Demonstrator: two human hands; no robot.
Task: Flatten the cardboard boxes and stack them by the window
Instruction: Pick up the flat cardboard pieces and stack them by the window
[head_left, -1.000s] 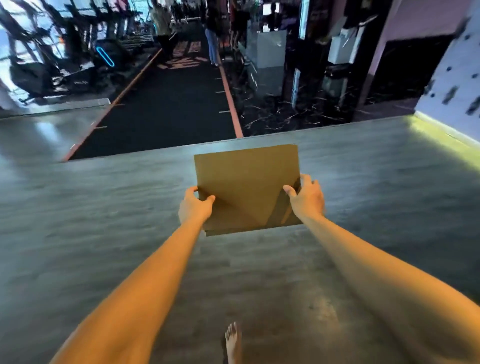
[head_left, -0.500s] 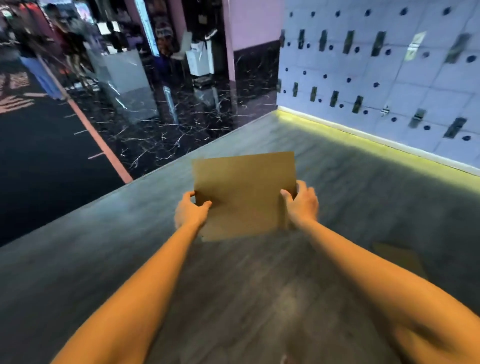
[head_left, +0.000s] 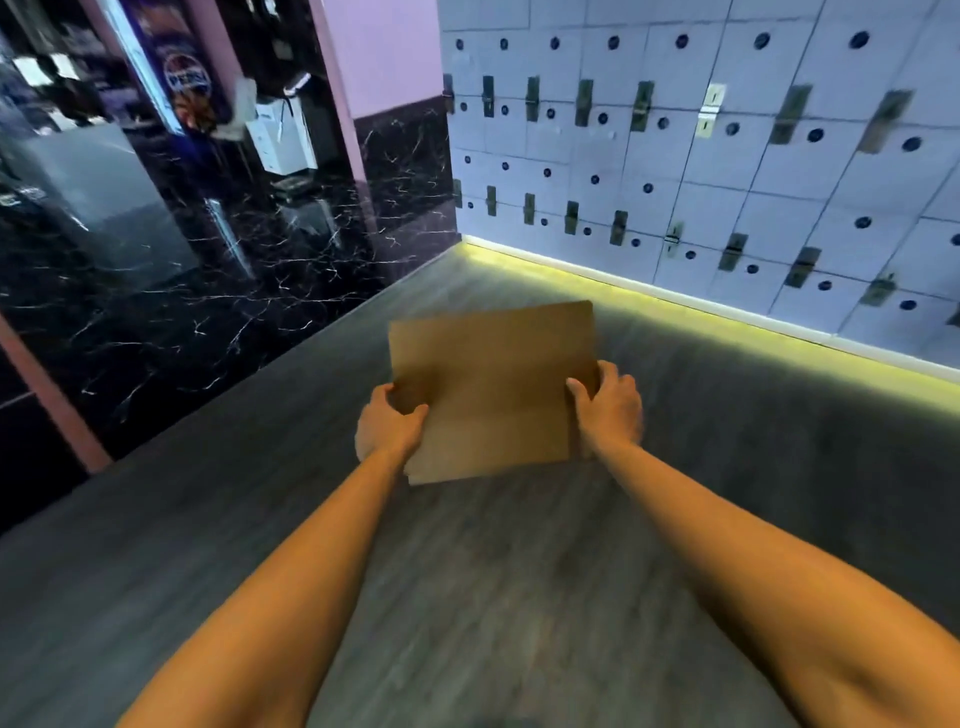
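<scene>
Cardboard (head_left: 493, 389): flattened, held out in front at arm's length, above the grey floor (head_left: 467, 597), face tilted toward the camera. Looks like more than one layer at the lower left corner; count cannot be told. Left hand (head_left: 387, 428) grips the left edge low down, thumb on the front face, fingers curled behind. Right hand (head_left: 610, 408) grips the right edge, thumb on front, fingers wrapped round the back. Both arms bare and extended.

Surroundings: wall of pale lockers (head_left: 727, 156) ahead and to the right, with a lit yellow strip (head_left: 675, 299) along its base. Pink pillar (head_left: 374, 78) at the lockers' left end. Black marble floor (head_left: 208, 312) to the left. A Pepsi sign (head_left: 187, 83) at upper left. Grey floor between the cardboard and the lockers carries nothing visible. Frame is motion-blurred
</scene>
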